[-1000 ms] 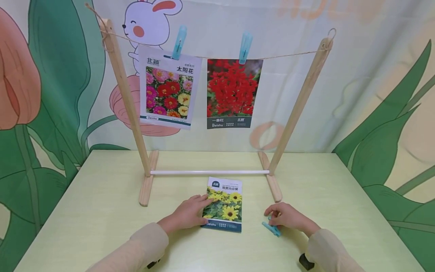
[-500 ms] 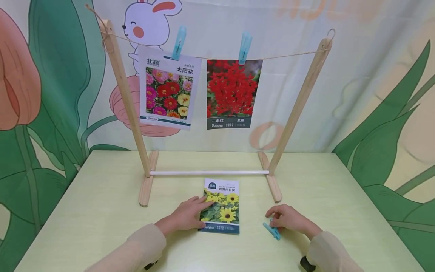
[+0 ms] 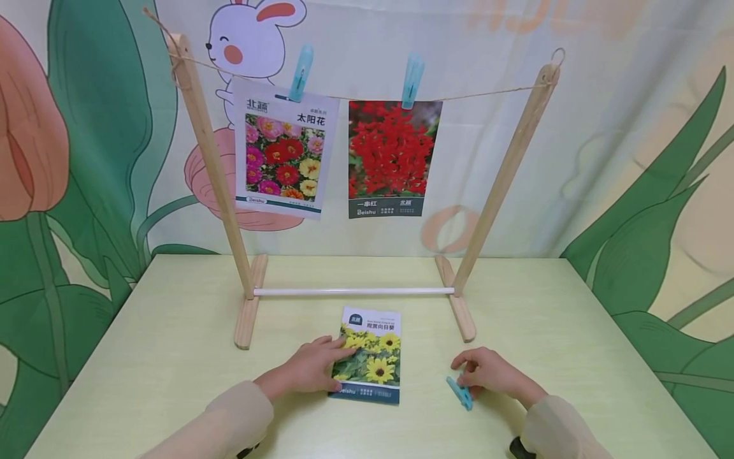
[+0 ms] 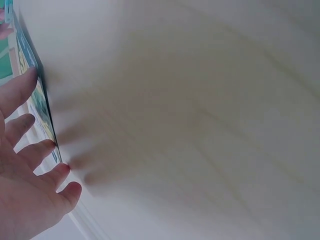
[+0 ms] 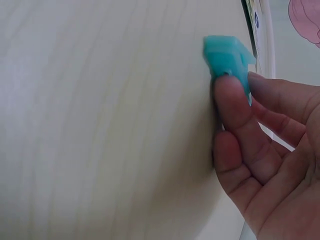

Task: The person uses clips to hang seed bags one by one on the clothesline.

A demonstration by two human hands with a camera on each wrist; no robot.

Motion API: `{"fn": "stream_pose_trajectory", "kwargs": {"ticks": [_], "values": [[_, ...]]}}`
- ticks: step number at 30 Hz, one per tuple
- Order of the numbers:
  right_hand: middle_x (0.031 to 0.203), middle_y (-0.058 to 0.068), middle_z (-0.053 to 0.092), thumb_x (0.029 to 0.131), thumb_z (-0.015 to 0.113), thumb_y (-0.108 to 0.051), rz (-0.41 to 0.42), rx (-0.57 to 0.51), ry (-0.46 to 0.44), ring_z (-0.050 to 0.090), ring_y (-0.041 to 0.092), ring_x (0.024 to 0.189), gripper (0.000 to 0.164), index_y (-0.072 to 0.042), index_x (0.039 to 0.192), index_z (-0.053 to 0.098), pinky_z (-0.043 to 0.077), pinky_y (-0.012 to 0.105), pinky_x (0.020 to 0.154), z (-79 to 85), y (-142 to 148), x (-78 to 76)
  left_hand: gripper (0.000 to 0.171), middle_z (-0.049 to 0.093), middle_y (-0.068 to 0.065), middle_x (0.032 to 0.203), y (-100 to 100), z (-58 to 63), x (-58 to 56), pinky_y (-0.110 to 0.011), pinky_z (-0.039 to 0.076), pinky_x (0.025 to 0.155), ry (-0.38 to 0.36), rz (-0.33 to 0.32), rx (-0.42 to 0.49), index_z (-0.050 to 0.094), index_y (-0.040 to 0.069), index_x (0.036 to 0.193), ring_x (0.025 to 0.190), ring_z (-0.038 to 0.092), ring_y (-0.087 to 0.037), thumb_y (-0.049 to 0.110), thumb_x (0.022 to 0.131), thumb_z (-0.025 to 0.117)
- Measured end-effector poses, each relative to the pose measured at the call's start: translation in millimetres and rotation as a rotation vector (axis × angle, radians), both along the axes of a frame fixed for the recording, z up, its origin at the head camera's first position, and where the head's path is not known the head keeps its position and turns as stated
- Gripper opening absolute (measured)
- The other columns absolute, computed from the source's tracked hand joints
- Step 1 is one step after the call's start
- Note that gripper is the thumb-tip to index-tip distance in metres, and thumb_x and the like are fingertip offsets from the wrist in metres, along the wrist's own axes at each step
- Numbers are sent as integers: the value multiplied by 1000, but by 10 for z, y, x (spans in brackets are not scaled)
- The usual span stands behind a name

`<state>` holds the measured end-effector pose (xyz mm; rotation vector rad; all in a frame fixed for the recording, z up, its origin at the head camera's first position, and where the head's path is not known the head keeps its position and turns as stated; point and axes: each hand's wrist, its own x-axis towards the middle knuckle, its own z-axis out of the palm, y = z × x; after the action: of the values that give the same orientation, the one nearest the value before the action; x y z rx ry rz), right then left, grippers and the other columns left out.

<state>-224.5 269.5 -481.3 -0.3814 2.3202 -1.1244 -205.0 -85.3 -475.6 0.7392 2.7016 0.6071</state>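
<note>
A seed packet with yellow sunflowers (image 3: pixel 375 357) lies face up on the table, in front of the wooden stand. Spread over its left edge are the straight fingers of my left hand (image 3: pixel 306 368); the left wrist view catches the packet (image 4: pixel 41 102) nearly edge-on beyond the fingertips. To the right of it, my right hand (image 3: pixel 496 376) pinches a blue clothespin (image 3: pixel 460 393) low at the tabletop. In the right wrist view the thumb and fingers close around one end of the clothespin (image 5: pixel 225 54), while its other end sticks out past them.
Two wooden posts (image 3: pixel 215 159) carry a twine line (image 3: pixel 487 94). From it hang a portulaca seed packet (image 3: pixel 281 153) and a red-flower packet (image 3: pixel 392 156), each under a blue clothespin. A white rod (image 3: pixel 352 291) joins the stand's feet behind the sunflower packet.
The sunflower packet has slid a little left and toward me, together with my left hand. My right hand and the clothespin have shifted slightly right and nearer.
</note>
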Motion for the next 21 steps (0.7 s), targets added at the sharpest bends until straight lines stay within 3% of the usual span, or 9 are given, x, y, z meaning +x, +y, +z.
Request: {"fn": "stream_pose_trajectory", "kwargs": {"ticks": [21], "values": [[69, 6, 52, 82, 59, -7, -33, 34, -2, 57, 13, 53, 24, 3, 104, 56, 50, 29, 54, 45, -6, 89, 63, 34, -13, 140, -53, 15, 63, -57, 22, 100, -15, -18, 11, 45, 17, 130, 128, 27, -40, 27, 73, 70]]}}
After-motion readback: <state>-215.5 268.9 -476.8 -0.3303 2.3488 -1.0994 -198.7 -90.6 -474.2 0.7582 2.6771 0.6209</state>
